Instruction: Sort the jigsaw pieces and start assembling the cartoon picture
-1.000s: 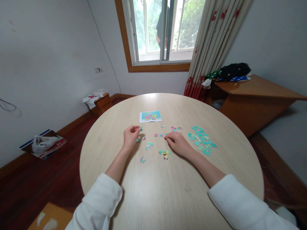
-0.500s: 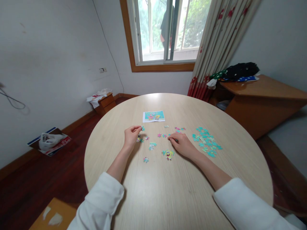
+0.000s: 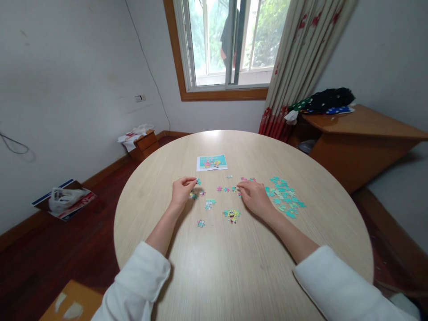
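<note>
My left hand pinches a teal jigsaw puzzle piece between thumb and fingertips, just over the table. Below it lie a few more pieces, partly hidden by the hand. My right hand is bent with its fingers together, beside small pieces in the middle; whether it grips one is hidden. Nearer to me lies a joined yellow cartoon-face cluster. To its left are a joined pale-blue pair and a smaller piece.
A printed reference picture lies beyond the hands on the round wooden table. A heap of teal pieces is spread to the right of my right hand. A wooden desk with cloths stands at the right.
My right hand has shifted slightly right and away from the small middle pieces, uncovering more of them. My left hand still pinches the teal piece. The view has turned a little.
</note>
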The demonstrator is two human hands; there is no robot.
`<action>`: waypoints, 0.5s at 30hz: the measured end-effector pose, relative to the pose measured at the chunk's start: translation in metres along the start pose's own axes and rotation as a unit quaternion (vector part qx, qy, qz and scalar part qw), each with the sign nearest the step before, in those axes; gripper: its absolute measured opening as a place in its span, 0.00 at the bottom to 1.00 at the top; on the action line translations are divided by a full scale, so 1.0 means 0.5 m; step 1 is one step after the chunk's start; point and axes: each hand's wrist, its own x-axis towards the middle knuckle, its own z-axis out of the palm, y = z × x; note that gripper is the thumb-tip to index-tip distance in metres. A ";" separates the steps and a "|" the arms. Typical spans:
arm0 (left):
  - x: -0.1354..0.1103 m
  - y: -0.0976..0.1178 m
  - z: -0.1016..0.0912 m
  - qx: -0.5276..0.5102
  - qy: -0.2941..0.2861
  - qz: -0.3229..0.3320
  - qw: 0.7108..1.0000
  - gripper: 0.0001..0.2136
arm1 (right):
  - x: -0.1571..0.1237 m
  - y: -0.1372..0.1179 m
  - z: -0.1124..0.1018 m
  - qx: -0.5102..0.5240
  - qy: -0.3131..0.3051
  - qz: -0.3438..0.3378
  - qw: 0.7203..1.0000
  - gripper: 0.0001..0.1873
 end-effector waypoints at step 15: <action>-0.009 0.007 -0.003 0.008 -0.020 -0.008 1.000 0.12 | 0.000 0.001 -0.006 -0.025 -0.019 0.020 0.999 0.15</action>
